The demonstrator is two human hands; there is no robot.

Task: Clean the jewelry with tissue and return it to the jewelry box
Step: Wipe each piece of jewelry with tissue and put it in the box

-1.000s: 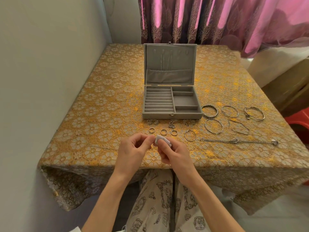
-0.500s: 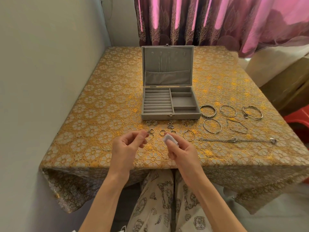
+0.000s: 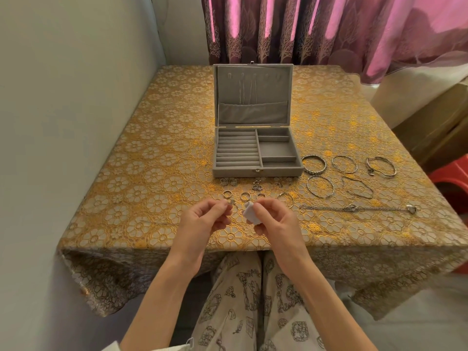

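The grey jewelry box stands open in the middle of the table, lid upright, with thin chains hanging inside the lid. My right hand pinches a small folded white tissue above the near table edge. My left hand pinches a small silver piece at its fingertips, a short gap from the tissue. Several rings and earrings lie just in front of the box. Bracelets and a chain lie to the right.
The table wears a gold floral cloth that hangs over the near edge. A pale wall runs along the left side, and pink curtains hang behind. A red stool and cardboard boxes stand at the right.
My hands parted, then drew closer again. The left hand now holds a small silver piece near the tissue. The view shifted slightly.
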